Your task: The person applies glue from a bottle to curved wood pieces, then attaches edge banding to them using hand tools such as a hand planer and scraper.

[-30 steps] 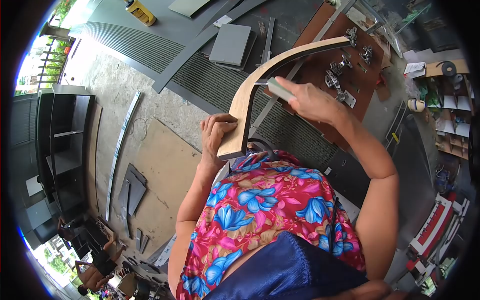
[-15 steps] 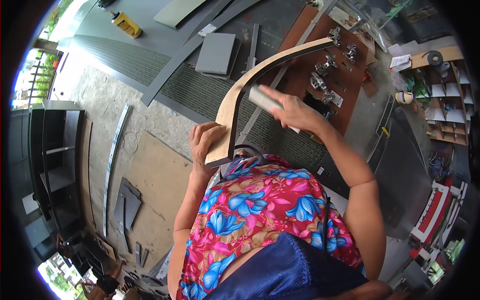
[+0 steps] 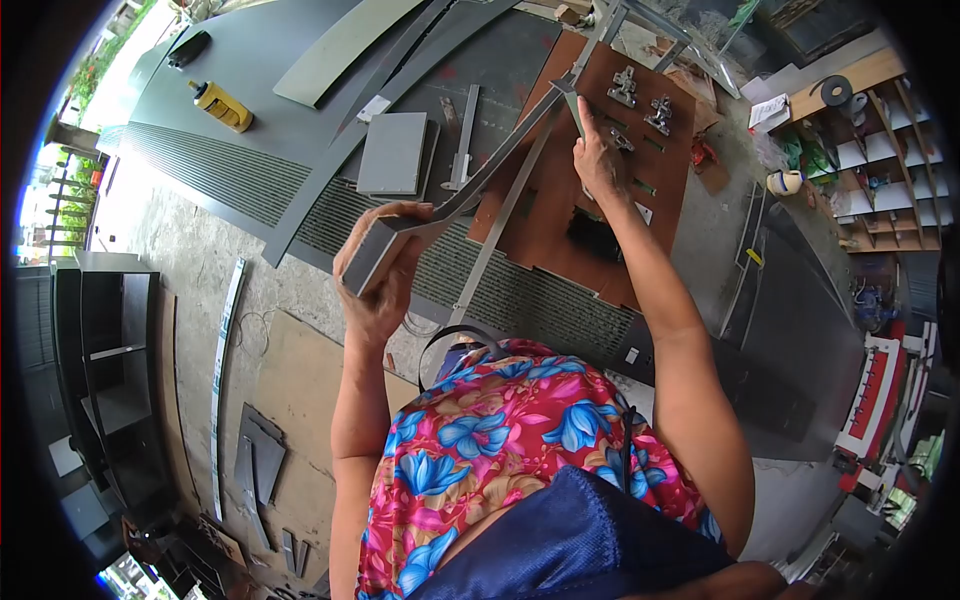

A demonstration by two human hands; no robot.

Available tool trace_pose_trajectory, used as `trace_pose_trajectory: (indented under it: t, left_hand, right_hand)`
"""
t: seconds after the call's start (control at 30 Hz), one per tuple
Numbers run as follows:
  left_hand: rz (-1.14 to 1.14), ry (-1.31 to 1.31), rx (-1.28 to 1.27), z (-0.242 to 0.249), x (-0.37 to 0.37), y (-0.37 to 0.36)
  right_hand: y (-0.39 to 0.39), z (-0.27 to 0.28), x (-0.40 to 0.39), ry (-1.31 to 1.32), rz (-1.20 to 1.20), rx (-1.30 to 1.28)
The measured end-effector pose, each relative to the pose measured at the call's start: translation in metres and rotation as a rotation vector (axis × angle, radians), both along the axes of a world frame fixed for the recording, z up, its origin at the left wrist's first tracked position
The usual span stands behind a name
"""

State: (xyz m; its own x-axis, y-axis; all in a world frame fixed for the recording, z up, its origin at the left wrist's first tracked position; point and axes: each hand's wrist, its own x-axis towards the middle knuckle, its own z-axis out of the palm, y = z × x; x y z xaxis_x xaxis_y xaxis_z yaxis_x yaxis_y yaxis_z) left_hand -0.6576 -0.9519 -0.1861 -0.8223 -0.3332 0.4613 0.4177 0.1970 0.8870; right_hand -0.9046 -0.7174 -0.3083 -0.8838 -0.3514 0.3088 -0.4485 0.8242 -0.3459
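Observation:
My left hand (image 3: 388, 295) is wrapped round the near, thick end of a curved board (image 3: 374, 254). The board has dark edging and is raised over the worktop, its edge turned up and its narrow end reaching away from me. My right hand (image 3: 602, 165) is stretched to that far end. In it is a flat, light grey block (image 3: 576, 114), seen nearly edge-on, right at the board's tip, with the index finger extended along it. Beneath the right hand lies a reddish-brown panel (image 3: 540, 225) with several metal hinges (image 3: 622, 88) on it.
Grey square plates (image 3: 392, 152) and a caliper (image 3: 464, 140) lie beyond the left hand. Farther left are a yellow bottle (image 3: 222, 106) and curved grey strips (image 3: 340, 55). A pigeonhole shelf (image 3: 890, 150) stands at the right, a black cabinet (image 3: 110, 330) at the left.
The curved board has rolled, so its pale wood face is turned out of view. My left hand has moved left and up; the right hand has slid the block to the far tip.

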Motion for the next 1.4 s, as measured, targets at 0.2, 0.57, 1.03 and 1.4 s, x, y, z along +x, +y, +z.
trace_pose_trajectory:
  t: [0.2,0.57,1.03,1.4]
  left_hand:
    - [0.007,-0.031,-0.028,0.009,-0.004,-0.001]
    - [-0.084,-0.05,-0.146,0.003,-0.001,-0.018]
    - [-0.001,-0.065,-0.04,0.013,-0.008,-0.01]
    - [0.018,-0.096,-0.025,0.016,-0.009,-0.01]
  right_hand:
    - [-0.002,-0.017,0.032,-0.058,0.178,-0.025]
    - [-0.013,-0.019,0.04,-0.113,0.349,0.019]
    - [-0.016,-0.014,0.025,-0.129,0.237,-0.059]
    - [-0.036,0.008,0.084,-0.378,0.395,-0.244]
